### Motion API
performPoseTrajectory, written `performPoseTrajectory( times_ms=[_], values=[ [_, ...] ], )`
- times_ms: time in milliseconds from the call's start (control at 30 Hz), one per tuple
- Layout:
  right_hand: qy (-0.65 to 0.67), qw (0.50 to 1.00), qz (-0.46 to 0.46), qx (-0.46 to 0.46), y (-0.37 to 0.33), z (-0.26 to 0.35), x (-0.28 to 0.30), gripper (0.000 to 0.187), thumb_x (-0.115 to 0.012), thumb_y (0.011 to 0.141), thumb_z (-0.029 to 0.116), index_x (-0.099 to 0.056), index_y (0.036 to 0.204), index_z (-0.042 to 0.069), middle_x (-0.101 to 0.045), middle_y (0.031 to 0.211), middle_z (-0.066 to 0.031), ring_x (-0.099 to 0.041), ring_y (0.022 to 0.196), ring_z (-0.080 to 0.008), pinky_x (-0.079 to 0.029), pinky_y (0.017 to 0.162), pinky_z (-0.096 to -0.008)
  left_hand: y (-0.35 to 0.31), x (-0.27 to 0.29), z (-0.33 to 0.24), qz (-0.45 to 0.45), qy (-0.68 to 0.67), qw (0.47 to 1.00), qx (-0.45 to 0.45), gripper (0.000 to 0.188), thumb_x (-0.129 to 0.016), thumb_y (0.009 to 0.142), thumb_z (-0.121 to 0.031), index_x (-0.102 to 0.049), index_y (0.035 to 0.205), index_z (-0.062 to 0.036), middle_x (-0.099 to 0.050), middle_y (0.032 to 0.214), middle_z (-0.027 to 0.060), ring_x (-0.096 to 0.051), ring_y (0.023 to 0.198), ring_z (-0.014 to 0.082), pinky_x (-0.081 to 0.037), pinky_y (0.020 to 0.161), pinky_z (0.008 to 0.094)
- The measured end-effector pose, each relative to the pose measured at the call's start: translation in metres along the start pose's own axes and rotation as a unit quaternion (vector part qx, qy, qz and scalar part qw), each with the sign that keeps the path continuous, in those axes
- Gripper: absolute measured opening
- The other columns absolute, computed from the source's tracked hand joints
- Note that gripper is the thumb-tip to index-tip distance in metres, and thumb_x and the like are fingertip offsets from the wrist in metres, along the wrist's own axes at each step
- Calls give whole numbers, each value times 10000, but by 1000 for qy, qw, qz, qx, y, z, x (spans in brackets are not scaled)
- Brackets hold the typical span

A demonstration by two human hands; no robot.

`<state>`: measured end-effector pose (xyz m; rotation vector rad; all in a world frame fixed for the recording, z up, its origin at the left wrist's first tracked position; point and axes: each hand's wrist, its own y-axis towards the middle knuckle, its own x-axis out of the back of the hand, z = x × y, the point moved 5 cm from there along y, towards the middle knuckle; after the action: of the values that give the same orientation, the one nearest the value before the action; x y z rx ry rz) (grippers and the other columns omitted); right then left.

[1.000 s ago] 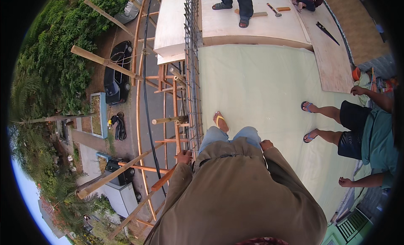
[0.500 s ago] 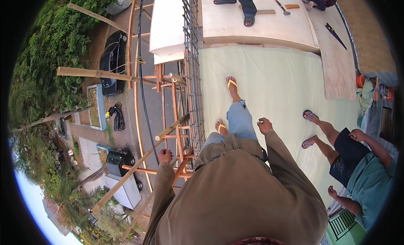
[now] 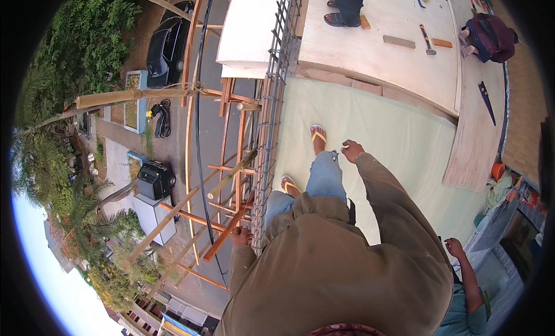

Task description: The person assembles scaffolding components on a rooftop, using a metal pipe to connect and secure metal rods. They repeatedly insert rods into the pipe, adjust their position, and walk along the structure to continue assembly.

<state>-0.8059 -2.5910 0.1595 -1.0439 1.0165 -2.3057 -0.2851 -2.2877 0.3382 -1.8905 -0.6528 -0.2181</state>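
Observation:
My left hand (image 3: 241, 236) hangs beside the rebar cage (image 3: 272, 99), near a slanted timber (image 3: 230, 226). Its fingers are curled, and nothing shows in them. Stretched forward over the pale green sheet (image 3: 381, 125), my right hand (image 3: 351, 151) has its fingers pressed together. A small whitish spot shows at its fingertips, too small to name. My feet, in yellow-strapped flip-flops (image 3: 318, 134), stand on the sheet close to the cage.
Ahead, pale boards (image 3: 376, 58) bear a hammer (image 3: 428, 40), a wood block (image 3: 399, 42) and a standing person (image 3: 347, 9). A handsaw (image 3: 487, 102) and a crouching person (image 3: 490, 38) are farther right. Another person (image 3: 465, 295) is at lower right. Bamboo poles (image 3: 162, 225) cross beyond the left edge, above a road.
I have moved forward toward the boards. My right hand has swung forward, and my left hand sits lower in the picture. The person at right has dropped back toward the lower edge.

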Motion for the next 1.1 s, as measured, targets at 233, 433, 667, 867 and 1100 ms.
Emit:
performPoseTrajectory(
  times_ms=[233,433,667,867,1100],
  values=[
    [48,997,-51,-11,75,61,52,405,-631,898,289,-635,1222,47,-691,1147,-186,-675,1057,-308,-515,954,-386,-30,-33,-2,-29,-24,999,39,213,-654,921,-204,-610,955,2,-666,782,97,-651,590,174,-474,480,290],
    [-73,995,57,-23,64,91,-4,394,-639,892,275,-640,1217,51,-709,1110,-168,-671,1071,-309,-506,976,-386,-44,-64,23,-46,-62,993,93,206,-652,918,-197,-623,959,3,-665,782,96,-654,614,173,-465,482,291],
    [-213,957,151,127,37,179,-52,370,-639,899,205,-619,1215,12,-713,1006,-173,-691,964,-294,-538,876,-382,20,-96,48,-38,-61,993,91,257,-652,930,-233,-648,1033,2,-690,905,103,-682,690,180,-518,556,301],
    [-317,884,198,281,68,265,-124,338,-595,908,208,-606,1197,32,-678,995,-206,-657,964,-373,-517,867,-465,154,-148,74,-36,-260,955,139,290,-679,916,-261,-636,1068,-18,-676,919,73,-645,684,159,-520,587,318],
    [-517,692,322,386,140,317,-303,488,-630,900,281,-533,1306,28,-586,1231,-201,-527,1201,-364,-438,999,-470,299,-241,77,-1,-586,769,257,730,-594,965,-434,-341,1424,75,-479,1370,230,-515,1251,347,-423,1050,461]
  ],
)
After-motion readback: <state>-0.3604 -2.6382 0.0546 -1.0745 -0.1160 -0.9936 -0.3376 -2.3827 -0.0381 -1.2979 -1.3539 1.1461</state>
